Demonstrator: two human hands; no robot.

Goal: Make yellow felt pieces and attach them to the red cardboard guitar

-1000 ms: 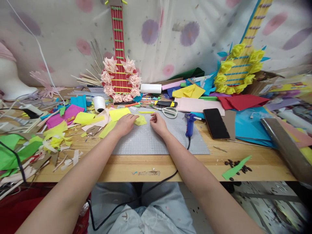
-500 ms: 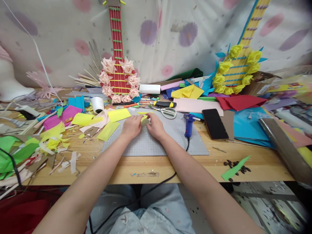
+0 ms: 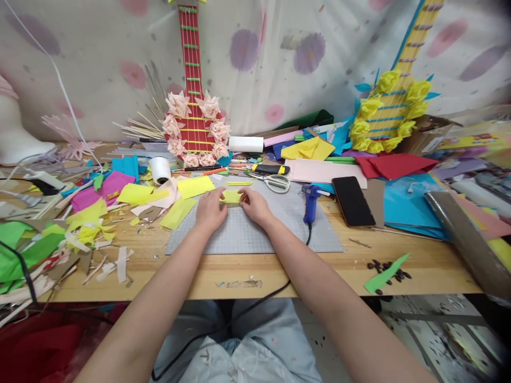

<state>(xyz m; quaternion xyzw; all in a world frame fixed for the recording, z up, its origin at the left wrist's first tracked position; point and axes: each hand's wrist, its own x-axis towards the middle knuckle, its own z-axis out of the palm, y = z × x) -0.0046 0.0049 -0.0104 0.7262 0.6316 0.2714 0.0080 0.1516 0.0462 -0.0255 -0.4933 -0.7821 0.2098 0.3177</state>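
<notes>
Yellow paper piece (image 3: 231,197): on grey cutting mat (image 3: 255,234), pinched between left hand (image 3: 210,208) and right hand (image 3: 254,205) fingertips.

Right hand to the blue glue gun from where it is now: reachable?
Probably yes. The right hand rests on the yellow paper piece on the grey cutting mat; the blue glue gun lies just to its right, with only bare mat between them.
</notes>
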